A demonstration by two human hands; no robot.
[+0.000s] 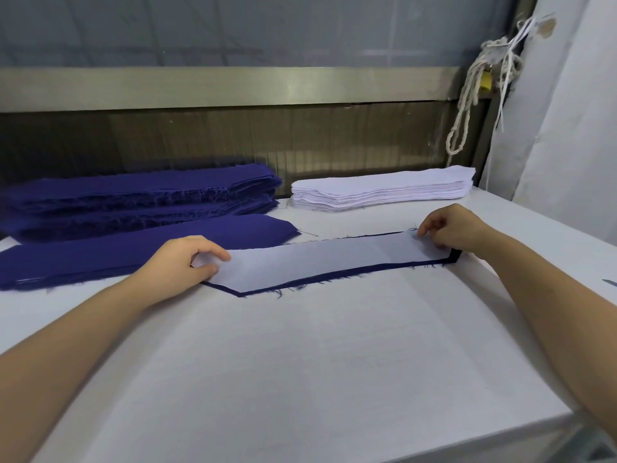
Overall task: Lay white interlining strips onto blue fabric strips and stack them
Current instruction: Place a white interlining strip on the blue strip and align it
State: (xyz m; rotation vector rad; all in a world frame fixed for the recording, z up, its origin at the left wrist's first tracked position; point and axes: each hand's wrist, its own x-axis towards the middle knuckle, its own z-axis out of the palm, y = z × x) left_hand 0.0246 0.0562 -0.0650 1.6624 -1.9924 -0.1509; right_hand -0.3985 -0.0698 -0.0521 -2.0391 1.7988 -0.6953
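The white interlining strip (320,262) lay between the two hands, spread flat on a blue fabric strip (454,253) that showed only as a thin frayed border along the near edge and at the end under the right hand (447,230). The left hand (187,259) pinched the strip's left end between thumb and curled fingers. The right hand, fingers curled, held the opposite end at its far corner, though how firmly could not be told.

Both layers looked very light, thin and limp. The interlining was probably the slightly crisper of the two, yet likely to shift or lift at a draught. The blue cloth shed threads at its raw edges, so dragging it would probably fray it more. Holding the pair at both pointed ends at once, lightly taut, seemed the surest way to move them without slipping out of register.

Beyond the right hand sat the stack of white interlining (384,188). Beyond the left hand lay heaped blue strips (140,195), with a flatter blue pile (100,259) just beside that hand. All rested on the white table (300,362).

No brand, label or writing could be read anywhere.
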